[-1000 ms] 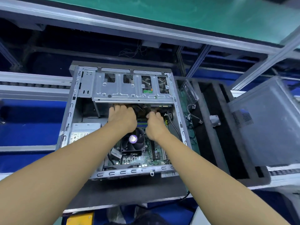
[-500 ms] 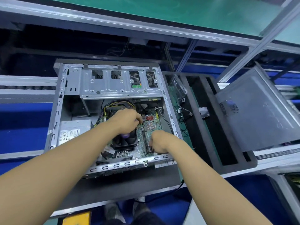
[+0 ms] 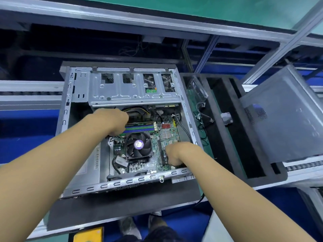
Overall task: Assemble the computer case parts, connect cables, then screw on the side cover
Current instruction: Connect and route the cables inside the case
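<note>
The right hand point(image 3: 174, 152) now sits at the motherboard's point(image 3: 155, 147) 5 o'clock corner, away from the left hand point(image 3: 111, 121), which stays at the memory slots point(image 3: 139, 127); both are curled, contents indeterminate; the computer case point(image 3: 122, 185) lies open at centre and the side cover point(image 3: 283, 123) off at 3 o'clock, so cabling appears unfinished.

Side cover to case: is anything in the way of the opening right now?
Yes. Both the left hand and the right hand reach inside the open case. The side cover sits off to the right, beyond a black foam tray.
</note>
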